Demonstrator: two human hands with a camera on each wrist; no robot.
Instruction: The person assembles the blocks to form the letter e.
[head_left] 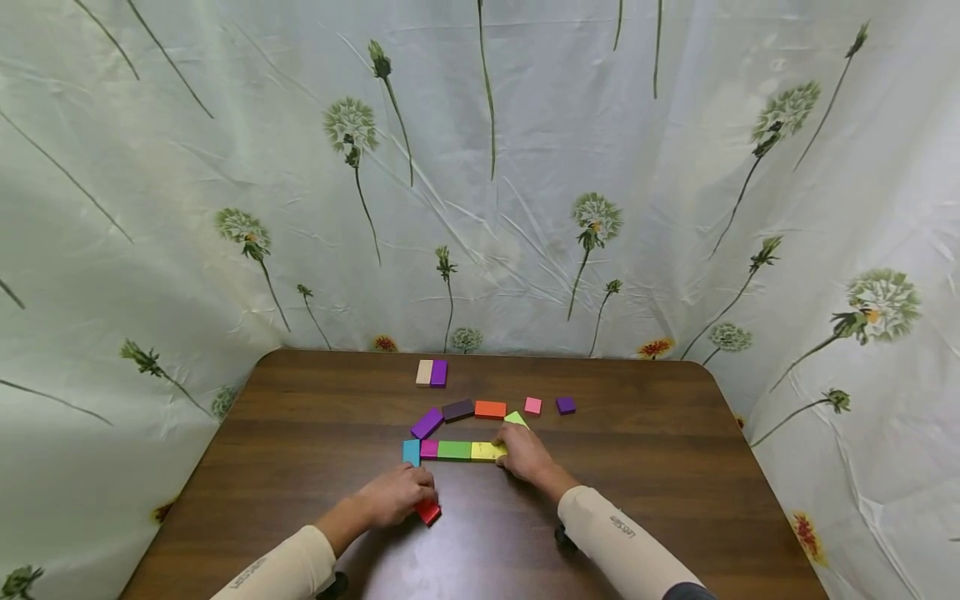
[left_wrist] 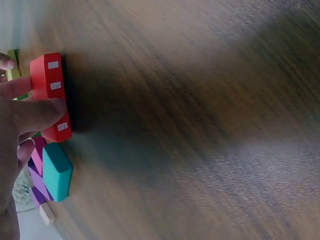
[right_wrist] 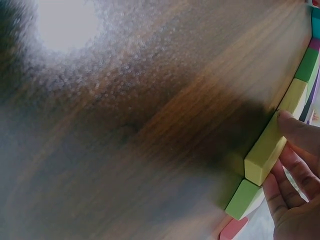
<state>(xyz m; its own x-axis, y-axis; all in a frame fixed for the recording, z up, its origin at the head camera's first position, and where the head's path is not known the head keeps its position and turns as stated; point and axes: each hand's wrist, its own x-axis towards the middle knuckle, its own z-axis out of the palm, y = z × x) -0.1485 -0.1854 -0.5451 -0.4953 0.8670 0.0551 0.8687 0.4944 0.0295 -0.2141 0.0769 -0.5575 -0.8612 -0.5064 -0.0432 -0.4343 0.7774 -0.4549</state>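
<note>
My left hand [head_left: 396,496] grips a red block [head_left: 428,512] just in front of the teal block [head_left: 411,451], with the thumb lying across its labelled side [left_wrist: 55,86] in the left wrist view. On the right end of a straight row, my right hand [head_left: 527,456] pinches a yellow block [right_wrist: 272,145] between thumb and fingers. Left of it in that row come a green block [head_left: 453,451], a magenta block [head_left: 428,450] and the teal one. Just behind the right hand lies a light green block [head_left: 515,418], partly covered by the fingers.
An arc of blocks curves behind the row: purple [head_left: 427,423], dark purple [head_left: 458,410] and orange [head_left: 491,409]. Small pink [head_left: 533,406] and purple [head_left: 566,405] blocks lie to the right. Beige [head_left: 424,372] and purple [head_left: 438,373] blocks sit near the wooden table's [head_left: 322,400] back edge.
</note>
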